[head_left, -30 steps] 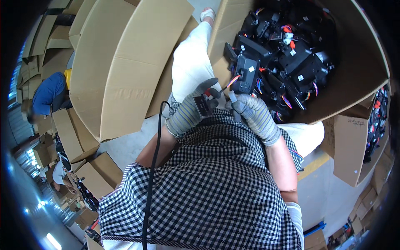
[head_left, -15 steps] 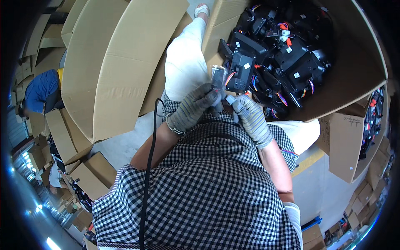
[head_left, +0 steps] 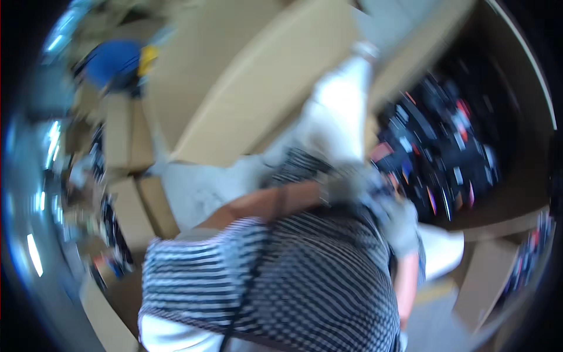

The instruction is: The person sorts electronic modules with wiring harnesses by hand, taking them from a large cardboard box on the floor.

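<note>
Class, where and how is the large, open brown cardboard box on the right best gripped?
Likely by the near rim of that large brown cardboard box, coming from the picture's lower side and above: the rim shows as a bare strip, while jumbled black parts lie farther in. Blur hides finer detail.

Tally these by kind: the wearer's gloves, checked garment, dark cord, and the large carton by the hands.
Gloves: 2, on left hand and right hand
Checked garment: 1
Dark cord: 1
Large carton: 1
Total: 5
The black parts inside are too blurred to count.
</note>
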Tool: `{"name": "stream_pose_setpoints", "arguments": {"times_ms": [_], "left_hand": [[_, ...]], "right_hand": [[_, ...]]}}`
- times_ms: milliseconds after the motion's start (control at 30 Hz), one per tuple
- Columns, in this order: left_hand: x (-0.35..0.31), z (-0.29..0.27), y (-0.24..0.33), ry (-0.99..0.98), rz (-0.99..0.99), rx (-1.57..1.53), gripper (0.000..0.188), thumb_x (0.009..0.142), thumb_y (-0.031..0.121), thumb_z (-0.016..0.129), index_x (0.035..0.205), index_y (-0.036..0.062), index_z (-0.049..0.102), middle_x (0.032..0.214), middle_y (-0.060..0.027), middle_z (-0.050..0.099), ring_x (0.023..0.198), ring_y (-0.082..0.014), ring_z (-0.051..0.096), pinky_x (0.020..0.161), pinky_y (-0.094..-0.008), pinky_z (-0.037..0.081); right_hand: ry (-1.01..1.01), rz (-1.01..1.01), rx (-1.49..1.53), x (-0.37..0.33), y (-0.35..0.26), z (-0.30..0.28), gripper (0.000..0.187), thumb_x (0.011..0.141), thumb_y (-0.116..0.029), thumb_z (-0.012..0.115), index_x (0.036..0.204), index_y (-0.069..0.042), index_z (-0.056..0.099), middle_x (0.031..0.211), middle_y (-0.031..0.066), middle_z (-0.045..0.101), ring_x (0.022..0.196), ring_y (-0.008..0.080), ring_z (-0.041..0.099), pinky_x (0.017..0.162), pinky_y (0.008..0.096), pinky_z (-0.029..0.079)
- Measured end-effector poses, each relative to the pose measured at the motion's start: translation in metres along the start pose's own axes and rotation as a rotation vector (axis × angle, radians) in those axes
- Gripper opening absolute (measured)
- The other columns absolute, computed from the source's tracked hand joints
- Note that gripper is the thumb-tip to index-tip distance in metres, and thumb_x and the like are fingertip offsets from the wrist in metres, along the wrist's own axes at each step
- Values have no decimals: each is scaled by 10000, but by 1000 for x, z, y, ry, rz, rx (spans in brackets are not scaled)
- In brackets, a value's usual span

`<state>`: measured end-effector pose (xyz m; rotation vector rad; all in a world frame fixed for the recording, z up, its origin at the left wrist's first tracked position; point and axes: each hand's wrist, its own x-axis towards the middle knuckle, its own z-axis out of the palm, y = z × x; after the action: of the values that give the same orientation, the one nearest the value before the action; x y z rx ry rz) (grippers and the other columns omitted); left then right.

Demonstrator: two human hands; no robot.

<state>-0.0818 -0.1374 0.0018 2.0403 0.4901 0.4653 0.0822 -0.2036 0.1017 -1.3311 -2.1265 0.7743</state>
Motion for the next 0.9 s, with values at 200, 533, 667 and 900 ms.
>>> {"name": "stream_pose_setpoints", "arguments": {"times_ms": [200,533,667,900], "left_hand": [[4,18,29,-76,-98,359,297,721,229,635,965,68,584,862,-102,560,791,-282,599,704,-376,481],[-23,-59,79,83,-198,-165,513,813,155,615,1274,26,432,1083,-136,570,992,-268,552,858,-380,445],[-40,-85,85,-175,-259,55,492,808,158,614,1255,17,461,1091,-181,578,983,-335,578,851,-397,447],[-18,-80,102,-281,-331,29,336,861,149,556,1160,-4,541,1061,-180,592,951,-350,576,833,-396,450]], "right_hand": [[-107,298,294,-30,23,21,430,893,-411,501,747,-13,572,666,172,560,626,348,547,604,408,418],[-53,321,470,-15,-2,24,136,884,-140,528,911,-33,608,814,159,594,761,327,585,694,367,460],[44,326,567,-14,-11,31,164,893,-201,526,847,-58,591,766,173,573,718,332,585,621,414,445],[-30,343,460,-18,-2,28,229,893,-268,530,983,-92,645,830,122,644,755,298,626,676,379,492]]}}
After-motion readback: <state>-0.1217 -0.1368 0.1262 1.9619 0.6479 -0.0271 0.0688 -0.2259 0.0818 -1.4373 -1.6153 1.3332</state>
